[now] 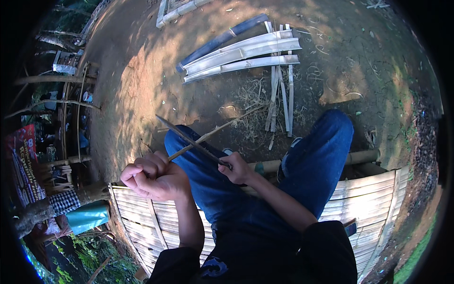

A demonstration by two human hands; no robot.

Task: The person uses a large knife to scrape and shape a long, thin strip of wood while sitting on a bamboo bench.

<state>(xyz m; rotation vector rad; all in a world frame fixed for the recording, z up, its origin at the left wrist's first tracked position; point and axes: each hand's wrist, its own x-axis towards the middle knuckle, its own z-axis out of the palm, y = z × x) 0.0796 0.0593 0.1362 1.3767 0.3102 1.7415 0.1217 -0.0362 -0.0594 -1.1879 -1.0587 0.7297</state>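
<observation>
My left hand (158, 179) is closed round the near end of a thin bamboo strip (222, 126), which slants away to the upper right over my knee. In my right hand (237, 169) is a knife (172, 128), its long dark blade pointing to the upper left. The blade crosses the strip a short way beyond my left fist and appears to touch it. Both hands are above my left thigh, in blue jeans (189, 163). The knife's handle is mostly hidden in my right fingers.
I sit on a bamboo slat bench (359, 199), with a dark phone (350, 228) at my right. Split bamboo halves (241, 54), a dark pole (222, 41) and narrow bamboo strips (283, 99) lie ahead. Curled shavings (253, 92) litter the dirt. A wooden fence (66, 118) stands left.
</observation>
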